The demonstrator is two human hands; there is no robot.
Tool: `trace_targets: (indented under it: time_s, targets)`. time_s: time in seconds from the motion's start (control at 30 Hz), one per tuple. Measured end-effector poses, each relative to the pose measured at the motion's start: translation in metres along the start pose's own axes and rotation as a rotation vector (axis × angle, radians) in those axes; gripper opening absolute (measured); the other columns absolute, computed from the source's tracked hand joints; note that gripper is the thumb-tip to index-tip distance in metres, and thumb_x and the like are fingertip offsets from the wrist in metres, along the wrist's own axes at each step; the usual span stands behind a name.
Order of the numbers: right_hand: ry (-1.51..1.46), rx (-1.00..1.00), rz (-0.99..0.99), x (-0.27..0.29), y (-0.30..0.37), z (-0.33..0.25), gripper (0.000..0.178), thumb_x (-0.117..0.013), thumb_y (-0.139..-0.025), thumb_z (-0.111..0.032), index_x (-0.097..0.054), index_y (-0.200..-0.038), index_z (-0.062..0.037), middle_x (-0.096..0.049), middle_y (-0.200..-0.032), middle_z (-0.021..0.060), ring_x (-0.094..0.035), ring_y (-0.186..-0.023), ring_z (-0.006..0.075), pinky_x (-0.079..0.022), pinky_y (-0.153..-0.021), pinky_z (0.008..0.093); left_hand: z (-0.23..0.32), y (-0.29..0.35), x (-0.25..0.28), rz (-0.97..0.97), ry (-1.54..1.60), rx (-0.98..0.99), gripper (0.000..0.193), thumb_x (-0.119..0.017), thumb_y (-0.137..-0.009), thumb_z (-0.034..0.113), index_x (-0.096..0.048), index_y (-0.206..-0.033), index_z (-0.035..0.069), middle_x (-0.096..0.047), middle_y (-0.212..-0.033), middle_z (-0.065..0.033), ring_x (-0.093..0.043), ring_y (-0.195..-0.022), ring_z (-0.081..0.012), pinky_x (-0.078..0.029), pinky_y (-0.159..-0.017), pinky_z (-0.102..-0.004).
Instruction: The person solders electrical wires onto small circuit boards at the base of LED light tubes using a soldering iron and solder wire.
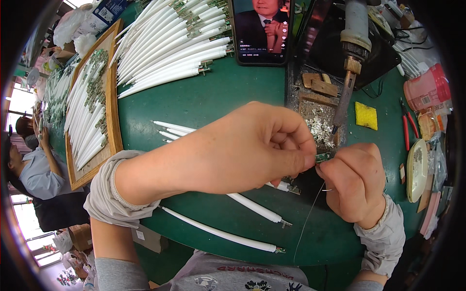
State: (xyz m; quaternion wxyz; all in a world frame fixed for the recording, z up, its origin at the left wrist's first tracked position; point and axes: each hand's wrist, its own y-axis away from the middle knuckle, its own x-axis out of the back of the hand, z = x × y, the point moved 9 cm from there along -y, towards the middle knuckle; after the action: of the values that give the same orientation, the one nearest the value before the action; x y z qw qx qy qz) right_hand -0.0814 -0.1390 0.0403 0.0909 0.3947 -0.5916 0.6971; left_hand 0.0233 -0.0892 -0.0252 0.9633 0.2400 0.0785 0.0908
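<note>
- Right at the fingers: I have the left hand (264, 145) with thumb and forefinger pinching a small green circuit board (322, 157), held up over the tabletop (155, 111).
- Facing it, the right hand (352, 178) is curled tight, its fingertips at the board's other end; whether they pinch the board itself or a lead, I cannot tell from here.
- A thin strand (309, 218) trails below the right hand toward the tabletop's near edge. My worry: a sleeve or wrist catching it could tug whatever it joins.
- The board is tiny and mostly covered by fingertips, so a slight slip or twist could drop it or bend a lead.
- Just beyond, the soldering iron (350, 80) points tip-down over silvery scraps (318, 123), near both hands. If it's hot, a careless lift of the knuckles could mean a burn.
- Under the left forearm lie white tapered rods, the nearest rod (218, 231) well below; a dropping elbow could roll them.
- Farther out: a yellow sponge (366, 116), a lit phone (262, 31) that might pull the eyes away, and a wooden-framed tray (113, 97) crowded with more rods.
</note>
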Motion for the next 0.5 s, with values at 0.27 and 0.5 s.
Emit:
trace_targets:
  time_s: [0.27, 0.5]
  targets:
    - [-0.294, -0.471, -0.142, -0.015, 0.001, 0.027, 0.021, -0.067, -0.068, 0.005, -0.057, -0.085, -0.0005, -0.055, -0.078, 0.0107, -0.053, -0.063, 0.0254, -0.043, -0.054, 0.0319, 0.020, 0.008, 0.000, 0.129, -0.391, -0.357, 0.009, -0.063, -0.085, 0.003, -0.061, -0.091, -0.002, -0.058, -0.077, -0.0026, -0.052, -0.070, -0.0083, -0.044, -0.060, -0.0224]
    - [-0.371, -0.589, -0.197, -0.020, 0.006, 0.032, 0.016, -0.065, -0.074, 0.005, -0.056, -0.086, -0.0001, -0.056, -0.078, 0.0111, -0.054, -0.063, 0.0233, -0.044, -0.055, 0.0299, 0.019, 0.009, 0.001, 0.179, -0.430, -0.420, 0.008, -0.065, -0.082, 0.003, -0.062, -0.087, -0.003, -0.057, -0.075, -0.0037, -0.051, -0.069, -0.0083, -0.043, -0.060, -0.0231]
